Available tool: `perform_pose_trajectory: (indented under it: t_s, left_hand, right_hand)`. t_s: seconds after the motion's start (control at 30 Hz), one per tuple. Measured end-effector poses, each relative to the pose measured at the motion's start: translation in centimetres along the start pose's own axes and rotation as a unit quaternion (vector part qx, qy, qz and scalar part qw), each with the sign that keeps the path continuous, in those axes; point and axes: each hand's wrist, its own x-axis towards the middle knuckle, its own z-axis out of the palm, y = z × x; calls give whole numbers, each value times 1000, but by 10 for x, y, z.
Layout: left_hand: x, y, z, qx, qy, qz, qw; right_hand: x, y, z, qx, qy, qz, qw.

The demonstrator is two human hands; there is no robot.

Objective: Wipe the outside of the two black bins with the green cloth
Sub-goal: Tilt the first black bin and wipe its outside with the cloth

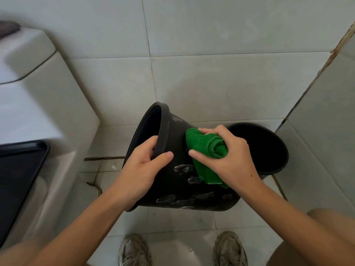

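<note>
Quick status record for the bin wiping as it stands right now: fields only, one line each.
left hand: grips rim of tilted bin
right hand: presses green cloth on that bin's outer wall
tilted bin: opening turned left, pale smears on its side
second bin: upright behind the right hand, untouched
floor: pale tiles
shoes: at bottom edge

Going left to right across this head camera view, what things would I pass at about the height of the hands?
Black tray → left hand gripping the rim of the tilted black bin → green cloth → right hand holding the cloth against that bin → second black bin → tiled wall.
</note>
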Motion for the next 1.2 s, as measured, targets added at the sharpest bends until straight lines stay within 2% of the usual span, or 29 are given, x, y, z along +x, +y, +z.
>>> perform_pose_trajectory:
  t_s: [0.13,0.3,0.43,0.6,0.8,1.03,1.2]
  left_hand:
    - [0,1,-1,5,-2,-25,1000]
    - [4,3,-5,-71,-1,-88,994]
    - [6,4,-7,-73,-2,-103,992]
    - [12,4,-3,-104,60,-143,982]
    - [10,3,0,-105,60,-141,983]
    - [7,8,-1,-69,50,-85,993]
    - [9,6,4,-79,49,-45,995]
  right_hand:
    - [0,1,2,4,12,-16,1000]
    - [-2,0,5,-2,-2,-50,999]
    - [-4,2,7,-24,-6,-63,998]
    - [-11,4,15,-54,-16,-89,994]
    - [-19,11,24,-48,-17,-95,994]
    - [-22,12,26,-79,-27,-203,976]
    - [-6,9,20,-68,64,-116,989]
